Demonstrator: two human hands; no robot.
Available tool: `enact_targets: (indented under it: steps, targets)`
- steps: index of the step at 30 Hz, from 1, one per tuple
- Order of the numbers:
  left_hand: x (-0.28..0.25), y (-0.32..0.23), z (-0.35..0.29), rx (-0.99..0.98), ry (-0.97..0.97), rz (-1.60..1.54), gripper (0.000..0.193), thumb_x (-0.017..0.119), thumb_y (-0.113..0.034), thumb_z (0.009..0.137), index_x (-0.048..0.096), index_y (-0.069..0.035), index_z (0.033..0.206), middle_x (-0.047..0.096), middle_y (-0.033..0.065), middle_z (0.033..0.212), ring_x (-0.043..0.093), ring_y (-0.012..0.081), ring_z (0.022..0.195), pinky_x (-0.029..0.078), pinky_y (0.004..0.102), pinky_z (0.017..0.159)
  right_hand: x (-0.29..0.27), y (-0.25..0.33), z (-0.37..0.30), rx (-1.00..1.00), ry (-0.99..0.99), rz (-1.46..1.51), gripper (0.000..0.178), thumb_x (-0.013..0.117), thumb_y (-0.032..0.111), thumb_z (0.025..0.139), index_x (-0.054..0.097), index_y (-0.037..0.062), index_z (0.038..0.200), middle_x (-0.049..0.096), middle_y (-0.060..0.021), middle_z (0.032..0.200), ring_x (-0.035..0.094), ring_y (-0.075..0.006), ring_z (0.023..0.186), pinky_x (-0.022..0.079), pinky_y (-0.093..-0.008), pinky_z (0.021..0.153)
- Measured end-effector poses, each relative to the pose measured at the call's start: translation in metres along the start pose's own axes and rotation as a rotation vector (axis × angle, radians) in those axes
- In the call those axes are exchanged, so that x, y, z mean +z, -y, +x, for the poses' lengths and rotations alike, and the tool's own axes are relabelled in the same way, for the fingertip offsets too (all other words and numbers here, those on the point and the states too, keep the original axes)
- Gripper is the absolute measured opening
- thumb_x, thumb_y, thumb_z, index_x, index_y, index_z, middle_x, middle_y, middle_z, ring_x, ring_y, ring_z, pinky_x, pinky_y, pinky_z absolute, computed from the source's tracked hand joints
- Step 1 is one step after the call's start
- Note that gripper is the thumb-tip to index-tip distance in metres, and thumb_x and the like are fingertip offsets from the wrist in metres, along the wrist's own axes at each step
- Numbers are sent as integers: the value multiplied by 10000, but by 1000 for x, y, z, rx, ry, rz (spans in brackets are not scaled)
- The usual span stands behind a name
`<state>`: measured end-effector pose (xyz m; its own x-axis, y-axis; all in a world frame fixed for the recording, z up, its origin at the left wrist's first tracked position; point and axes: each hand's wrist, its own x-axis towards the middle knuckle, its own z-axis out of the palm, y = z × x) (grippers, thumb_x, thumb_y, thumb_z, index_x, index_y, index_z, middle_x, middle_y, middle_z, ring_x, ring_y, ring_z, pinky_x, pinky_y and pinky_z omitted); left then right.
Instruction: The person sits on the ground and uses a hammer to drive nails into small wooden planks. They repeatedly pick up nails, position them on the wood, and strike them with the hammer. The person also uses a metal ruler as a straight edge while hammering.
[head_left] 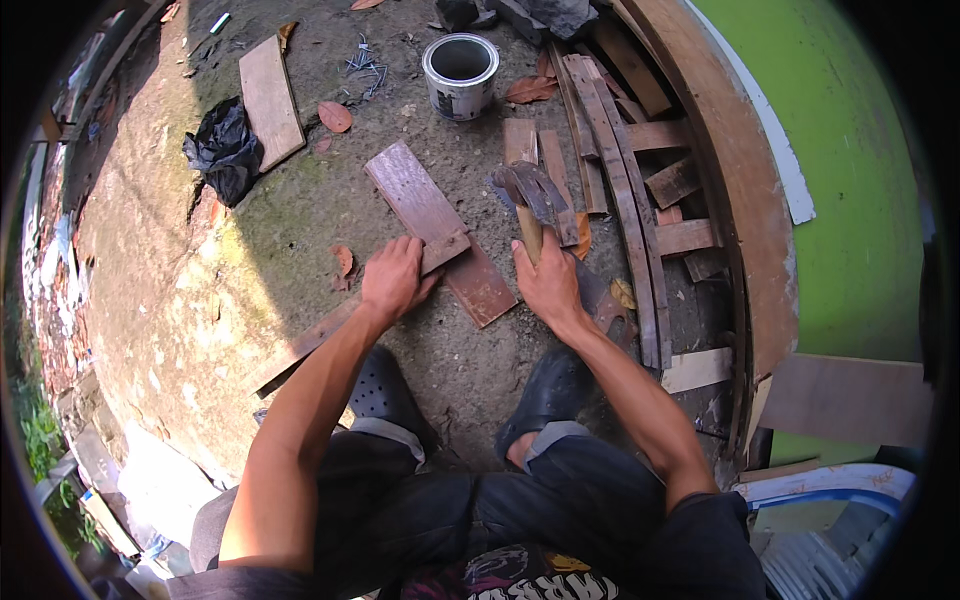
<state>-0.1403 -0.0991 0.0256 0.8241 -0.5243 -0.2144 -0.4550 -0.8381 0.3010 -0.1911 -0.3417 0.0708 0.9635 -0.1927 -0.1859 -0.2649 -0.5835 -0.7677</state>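
My left hand (393, 280) is closed round a narrow wooden strip (318, 330), whose far end lies across a wider reddish-brown board (415, 195) on the ground. My right hand (548, 280) grips a hammer (530, 225) by its wooden handle, just right of that board. The hammer's dark metal head is raised above some short wood pieces (520, 140) and looks slightly blurred. A gap separates the hammer from the strip.
Ahead stands a metal can (460, 78), with a pile of loose nails (365, 68) to its left. A black plastic bag (222, 150) touches another plank (270, 105). Long wooden slats (620, 190) lie along the right, beside a green surface (830, 150). My shoes (385, 395) flank the work spot.
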Motion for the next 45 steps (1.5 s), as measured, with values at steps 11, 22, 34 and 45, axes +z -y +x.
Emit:
enact_targets:
  steps: [11,22,34,45]
  targets:
    - [0,2,2,1,34,-11,470,703,-386,833,512,-29,1071,582,132,1012,586,315,1028,492,419,873,10,15,-5,13,60,-36,314,552,168,941,463,-80,1111,615,-330,700,642,-511,714,503,-555,625]
    - [3,4,4,7,27,-18,477,685,-408,849,514,-25,1076,591,141,1025,589,325,1029,494,422,863,9,-1,7,-4,40,-26,325,569,182,934,464,-64,1119,622,-342,756,633,-525,787,495,-552,651]
    - [0,10,9,9,58,-112,551,687,-449,852,519,-4,1130,605,194,1056,607,389,1010,505,459,854,23,-14,3,127,6,25,307,593,224,926,497,-34,1062,642,-324,840,628,-516,848,480,-554,733]
    - [-20,50,30,54,-22,-51,726,654,-577,845,534,-26,1302,583,162,1211,561,351,1139,445,465,970,22,-32,-4,250,123,109,354,619,282,910,532,-31,1051,647,-292,925,619,-482,939,457,-529,827]
